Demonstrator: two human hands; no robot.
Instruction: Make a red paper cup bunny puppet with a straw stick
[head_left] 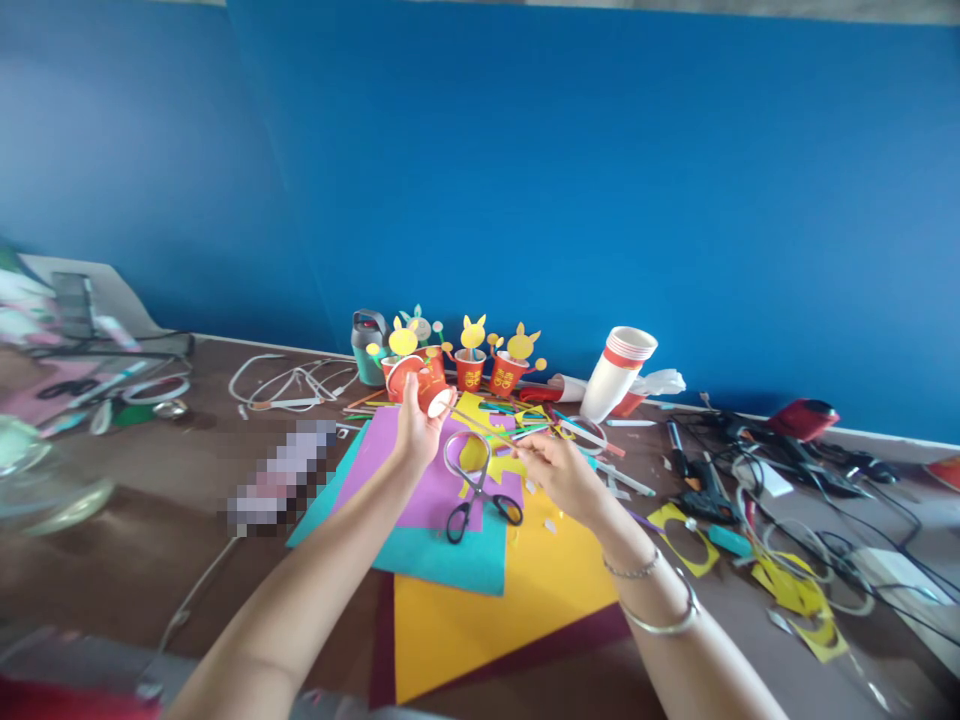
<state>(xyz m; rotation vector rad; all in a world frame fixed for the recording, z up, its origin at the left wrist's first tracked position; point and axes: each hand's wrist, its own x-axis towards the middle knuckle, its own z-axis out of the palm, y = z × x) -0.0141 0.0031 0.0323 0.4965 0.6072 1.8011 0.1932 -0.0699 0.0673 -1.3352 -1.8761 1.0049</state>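
Note:
My left hand [418, 428] is wrapped round a red paper cup [429, 386], tilted so that its white base faces right. Between the fingers of my right hand [553, 466] is a thin stick [486, 429], whose far end reaches the cup near its base; whether it pierces the cup I cannot tell. Below my hands, scissors with black handles [477, 512] lie on purple paper [375, 490]. A roll of clear tape [448, 452] is beside them. Several red cups with yellow paper animal heads, one being a cup [470, 374], stand behind.
Teal [450, 565] and yellow sheets [465, 640] lie under the purple one. A stack of white cups [616, 378] leans at the back. Cables, a glue gun [709, 492] and yellow cut-outs [686, 540] lie right. A blurred phone-like thing [283, 474] and white cable [289, 380] lie left.

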